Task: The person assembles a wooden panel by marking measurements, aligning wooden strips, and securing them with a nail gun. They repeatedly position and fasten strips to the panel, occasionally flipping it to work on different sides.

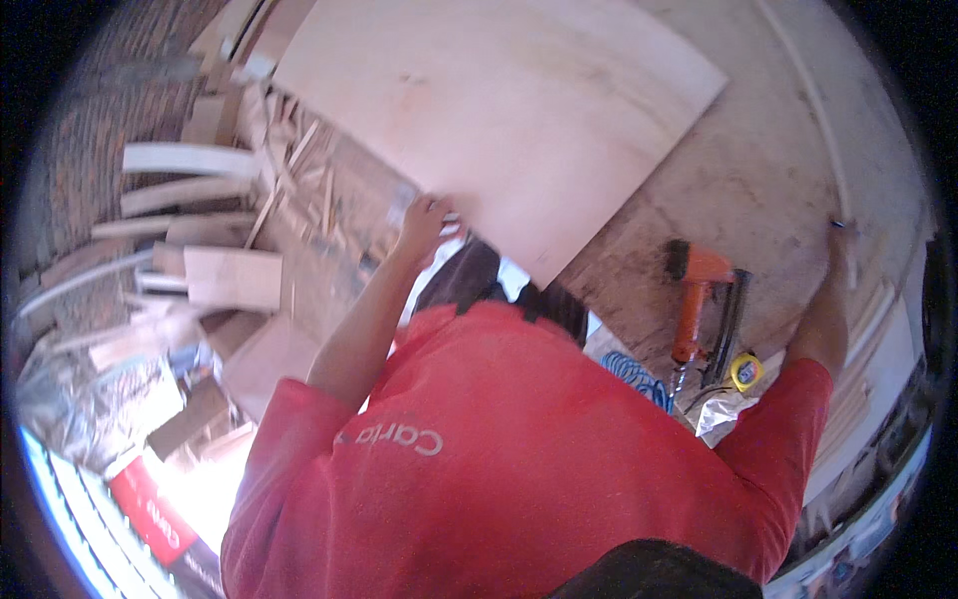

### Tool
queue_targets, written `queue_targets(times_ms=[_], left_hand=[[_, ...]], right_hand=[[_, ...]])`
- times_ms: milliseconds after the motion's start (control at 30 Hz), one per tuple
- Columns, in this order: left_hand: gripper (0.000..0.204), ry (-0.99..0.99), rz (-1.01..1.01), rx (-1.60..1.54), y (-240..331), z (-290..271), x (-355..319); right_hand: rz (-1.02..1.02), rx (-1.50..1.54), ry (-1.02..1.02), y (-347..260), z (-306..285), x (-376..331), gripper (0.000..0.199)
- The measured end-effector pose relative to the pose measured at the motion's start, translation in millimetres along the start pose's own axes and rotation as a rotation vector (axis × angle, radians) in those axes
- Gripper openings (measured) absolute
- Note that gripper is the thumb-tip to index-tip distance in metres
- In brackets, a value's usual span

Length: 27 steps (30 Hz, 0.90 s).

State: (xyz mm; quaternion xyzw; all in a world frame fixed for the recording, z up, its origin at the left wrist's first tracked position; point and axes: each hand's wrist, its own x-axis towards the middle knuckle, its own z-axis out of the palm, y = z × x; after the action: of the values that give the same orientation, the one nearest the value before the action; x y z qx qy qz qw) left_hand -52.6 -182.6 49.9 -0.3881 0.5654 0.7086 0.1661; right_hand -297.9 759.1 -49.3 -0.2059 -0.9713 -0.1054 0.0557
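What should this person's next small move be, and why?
Probably draw the long pale strip toward the plywood sheet: the right hand is stretched out at the strip, while the left hand is at the sheet's edge. Whether the strip is gripped is too blurred to tell.

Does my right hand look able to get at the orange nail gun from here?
Probably yes: the right hand is at the long wooden strip, and the surface between it and the orange nail gun looks unobstructed. Whether that hand is gripping anything is too blurred to tell.
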Motion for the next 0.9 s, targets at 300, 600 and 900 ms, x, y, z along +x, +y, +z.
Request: queue_targets(times_ms=[300, 600, 900], left_hand=[[0.026, 0.076, -0.025, 0.089, 3, 8, -17], [0.050, 0.193, 0.128, -0.137, 17, -23, -23], [0.085, 0.150, 0.127, -0.239, 62, -52, -11]], right_hand=[[-0.185, 0.372, -0.042, -20, -71, -60, 0.050], [-0.090, 0.990, -0.300, -220, -257, -368, 0.036], [-0.642, 0.610, -0.622, -395, -318, -517, 0.038]])
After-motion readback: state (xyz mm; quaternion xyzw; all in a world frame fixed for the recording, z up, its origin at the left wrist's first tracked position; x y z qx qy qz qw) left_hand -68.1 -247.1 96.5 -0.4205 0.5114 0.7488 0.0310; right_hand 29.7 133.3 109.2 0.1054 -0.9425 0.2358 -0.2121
